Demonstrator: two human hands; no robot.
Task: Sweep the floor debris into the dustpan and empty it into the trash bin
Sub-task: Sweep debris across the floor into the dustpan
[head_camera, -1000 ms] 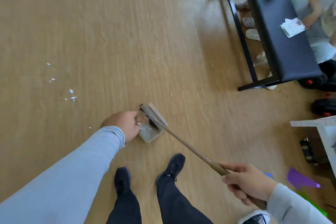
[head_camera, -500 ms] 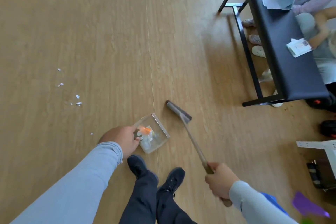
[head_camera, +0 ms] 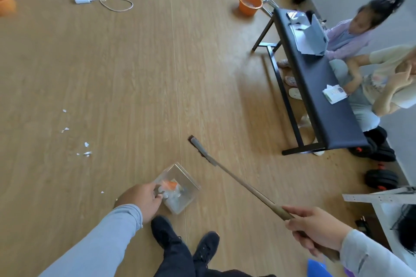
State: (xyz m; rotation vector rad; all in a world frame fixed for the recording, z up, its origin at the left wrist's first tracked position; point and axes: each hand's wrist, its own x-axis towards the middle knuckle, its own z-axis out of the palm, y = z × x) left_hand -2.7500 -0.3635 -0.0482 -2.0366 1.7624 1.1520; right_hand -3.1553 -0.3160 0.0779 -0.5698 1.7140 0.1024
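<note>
- Roughly midway through, I'd say: the small clear plastic dustpan [head_camera: 179, 189] already has a load in it, an orange scrap plus a pile of white bits, so at least one patch of floor looks done.
- What's left: a scatter of little white paper scraps [head_camera: 75, 139] is lying on the wooden floor [head_camera: 126, 69], well off to the left of the pan, with one stray fleck nearer to it. Those need sweeping up, then the pan needs emptying.
- Trash bin: I can't say for sure which thing it is. There's an orange plastic bucket [head_camera: 249, 3] far off by the long black bench [head_camera: 315, 81], could be that, but that's a guess.
- The left hand [head_camera: 140, 201] has its fingers curled round the pan's handle at the near-left end. The pan sits low, close to the floor, right in front of the black shoes [head_camera: 164, 229]; can't tell if it's actually touching.
- The right hand [head_camera: 315, 229] is wrapped firmly round the wooden handle of the long-handled brush [head_camera: 236, 179]. Its dark narrow head is out to the far right of the pan, apart from it and nowhere near the scraps.
- The pan is see-through, boxy and looks light, so tilting it carelessly could spill the stuff.
</note>
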